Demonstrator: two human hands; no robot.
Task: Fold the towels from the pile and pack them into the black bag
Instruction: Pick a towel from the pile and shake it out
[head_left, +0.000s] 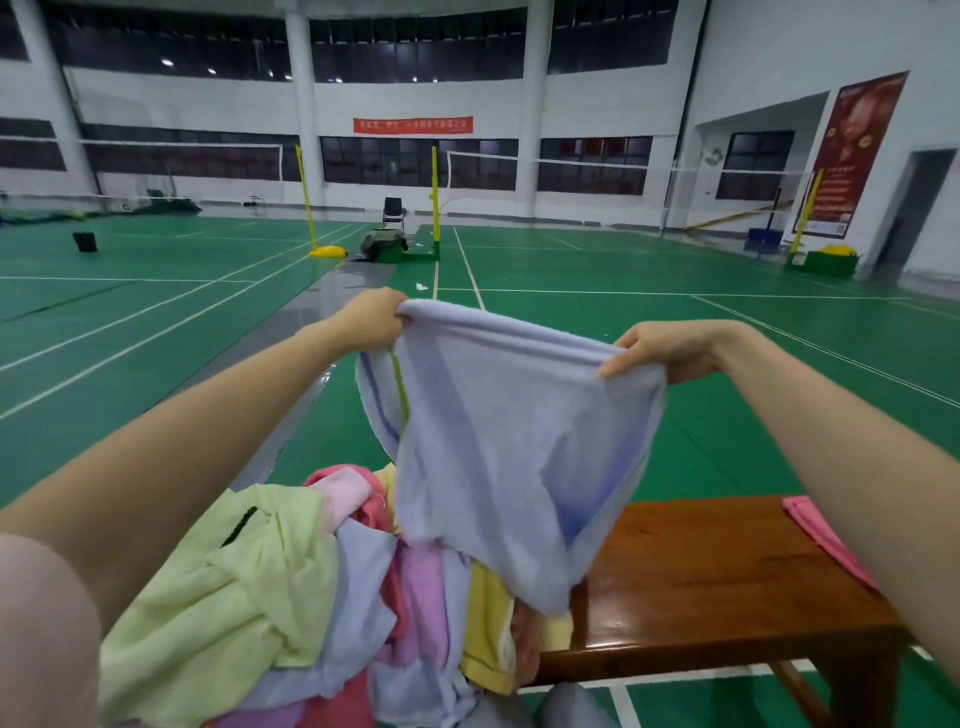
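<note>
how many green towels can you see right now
1: a crumpled light green terry towel on the left side of the mixed-colour towel pile, below the left forearm. More could be buried under the other towels.

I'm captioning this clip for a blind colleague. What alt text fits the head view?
Both hands, left hand and right hand, hold a pale blue towel up by its top edge above a pile of colourful towels. A wooden bench with a pink towel stands on a green badminton court.
</note>
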